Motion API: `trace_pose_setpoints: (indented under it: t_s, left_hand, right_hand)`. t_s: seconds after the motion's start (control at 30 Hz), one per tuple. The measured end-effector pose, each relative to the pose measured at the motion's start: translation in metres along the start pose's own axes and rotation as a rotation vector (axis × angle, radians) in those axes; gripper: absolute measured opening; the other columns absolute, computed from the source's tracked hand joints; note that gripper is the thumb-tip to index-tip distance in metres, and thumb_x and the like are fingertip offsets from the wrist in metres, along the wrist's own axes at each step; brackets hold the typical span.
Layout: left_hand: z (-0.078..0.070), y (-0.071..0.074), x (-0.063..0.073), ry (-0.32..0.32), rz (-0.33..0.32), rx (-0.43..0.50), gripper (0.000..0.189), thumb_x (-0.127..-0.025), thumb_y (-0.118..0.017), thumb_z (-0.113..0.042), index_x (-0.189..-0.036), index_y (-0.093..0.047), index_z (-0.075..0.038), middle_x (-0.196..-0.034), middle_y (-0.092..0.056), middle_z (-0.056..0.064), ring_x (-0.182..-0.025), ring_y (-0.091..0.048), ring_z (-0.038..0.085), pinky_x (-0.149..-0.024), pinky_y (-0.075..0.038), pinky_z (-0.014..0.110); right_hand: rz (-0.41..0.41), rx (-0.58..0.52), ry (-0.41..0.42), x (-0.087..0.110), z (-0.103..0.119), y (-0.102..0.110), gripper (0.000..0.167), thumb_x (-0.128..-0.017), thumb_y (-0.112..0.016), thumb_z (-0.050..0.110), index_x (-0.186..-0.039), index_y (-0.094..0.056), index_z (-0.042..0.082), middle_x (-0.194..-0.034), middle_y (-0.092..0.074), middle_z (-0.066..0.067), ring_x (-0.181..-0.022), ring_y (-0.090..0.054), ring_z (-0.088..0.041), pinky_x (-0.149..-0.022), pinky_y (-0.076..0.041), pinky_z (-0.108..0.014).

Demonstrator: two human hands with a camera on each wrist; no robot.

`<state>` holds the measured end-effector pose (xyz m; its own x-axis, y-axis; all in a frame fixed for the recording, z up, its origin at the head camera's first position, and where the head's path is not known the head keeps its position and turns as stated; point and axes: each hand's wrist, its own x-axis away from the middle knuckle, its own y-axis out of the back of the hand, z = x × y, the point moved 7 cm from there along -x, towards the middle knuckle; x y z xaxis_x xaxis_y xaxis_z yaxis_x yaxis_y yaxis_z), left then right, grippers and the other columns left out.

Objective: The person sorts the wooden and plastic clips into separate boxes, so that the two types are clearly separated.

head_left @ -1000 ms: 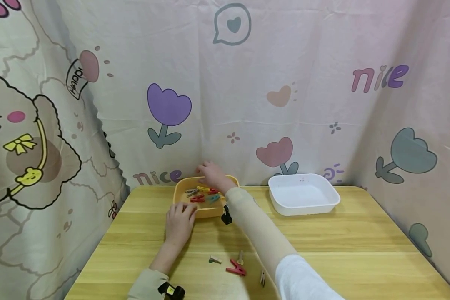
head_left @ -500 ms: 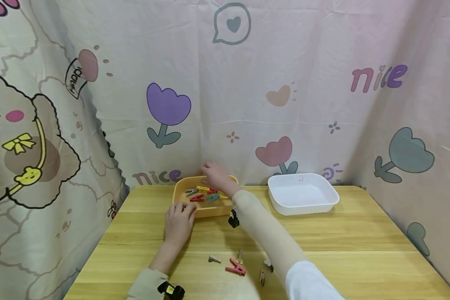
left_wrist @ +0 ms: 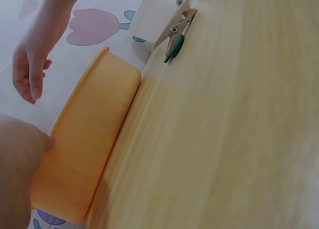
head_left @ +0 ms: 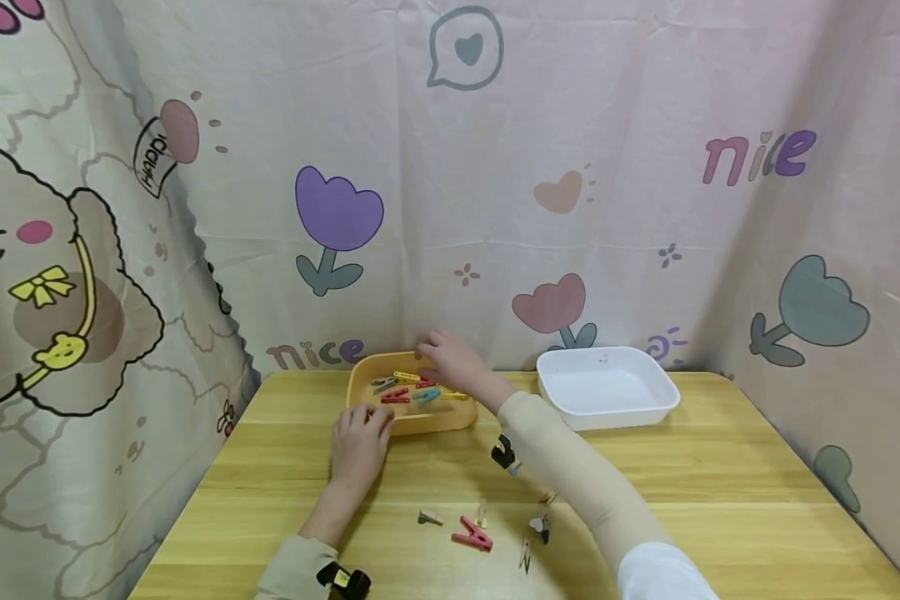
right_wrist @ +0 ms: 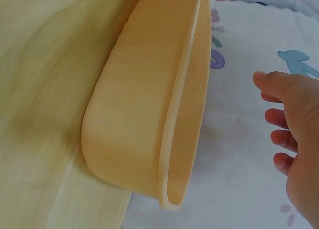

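Observation:
My left hand [head_left: 361, 446] grips the near left rim of a yellow plastic basket [head_left: 435, 423], its thumb [left_wrist: 48, 142] against the outer wall in the left wrist view. Several clothespins lie in the basket, among them a red one [head_left: 395, 396], a blue one [head_left: 426, 395] and a yellow one [head_left: 407, 377]. My right hand [head_left: 453, 360] hovers over the basket's far right corner. In the right wrist view its fingers are loosely bent, with nothing between them, apart from the basket's rim.
Several clothespins are scattered on the wooden table [head_left: 720, 500] before the basket: a red one [head_left: 473, 536], a small wooden one [head_left: 525, 556], one with a green decoration [head_left: 430, 517]. A white basket [head_left: 607, 412] stands right of the yellow one. A patterned curtain [head_left: 457, 167] hangs behind.
My right hand and forearm have moved to the right, uncovering more of the yellow basket and more clothespins on the table. My left hand stays at the rim.

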<state>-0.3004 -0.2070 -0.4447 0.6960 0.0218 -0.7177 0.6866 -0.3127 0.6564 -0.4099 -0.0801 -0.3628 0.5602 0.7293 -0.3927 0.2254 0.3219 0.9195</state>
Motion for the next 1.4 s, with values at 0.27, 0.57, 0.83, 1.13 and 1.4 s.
trace_pose_setpoints:
  t_s: [0.27, 0.57, 0.83, 1.13, 1.4]
  left_hand:
    - [-0.002, 0.001, -0.001, 0.004, 0.009, 0.010, 0.014, -0.084, -0.076, -0.017, -0.096, -0.071, -0.017, -0.093, -0.061, 0.007, -0.086, -0.051, 0.029, -0.075, -0.042, 0.044]
    - [-0.002, 0.000, 0.000, 0.012, 0.025, 0.002, 0.014, -0.084, -0.077, -0.016, -0.096, -0.071, -0.016, -0.093, -0.061, 0.007, -0.086, -0.051, 0.029, -0.074, -0.042, 0.043]
    - [0.000, -0.002, -0.001, 0.016, 0.040, 0.000, 0.012, -0.086, -0.074, -0.019, -0.098, -0.071, -0.017, -0.095, -0.061, 0.008, -0.087, -0.051, 0.029, -0.075, -0.042, 0.043]
    - [-0.001, -0.001, -0.002, 0.000, 0.023, 0.000, 0.013, -0.086, -0.075, -0.018, -0.098, -0.071, -0.016, -0.094, -0.061, 0.008, -0.085, -0.050, 0.029, -0.074, -0.042, 0.043]
    - [-0.002, 0.000, -0.002, 0.010, 0.029, -0.002, 0.013, -0.086, -0.075, -0.018, -0.098, -0.072, -0.016, -0.095, -0.061, 0.008, -0.084, -0.049, 0.029, -0.074, -0.041, 0.043]
  right_hand:
    - [-0.087, 0.009, 0.127, 0.029, 0.007, 0.017, 0.018, -0.089, -0.071, 0.027, -0.102, -0.072, 0.014, -0.096, -0.060, -0.002, -0.087, -0.053, -0.019, -0.076, -0.045, -0.032]
    - [-0.042, -0.020, 0.093, 0.065, 0.004, 0.024, 0.022, -0.088, -0.072, 0.029, -0.105, -0.069, 0.016, -0.098, -0.058, 0.000, -0.091, -0.051, -0.017, -0.078, -0.043, -0.033]
    - [-0.083, -0.026, 0.059, 0.096, -0.002, 0.031, 0.021, -0.086, -0.074, 0.030, -0.102, -0.070, 0.016, -0.097, -0.059, 0.001, -0.089, -0.051, -0.015, -0.075, -0.044, -0.030]
    - [-0.108, -0.031, 0.046, 0.128, 0.001, 0.033, 0.022, -0.085, -0.075, 0.029, -0.101, -0.070, 0.015, -0.096, -0.062, 0.001, -0.090, -0.056, -0.017, -0.079, -0.047, -0.034]
    - [-0.139, -0.040, 0.064, 0.150, 0.010, 0.029, 0.024, -0.081, -0.078, 0.030, -0.099, -0.070, 0.016, -0.093, -0.061, 0.003, -0.086, -0.053, -0.013, -0.075, -0.044, -0.030]
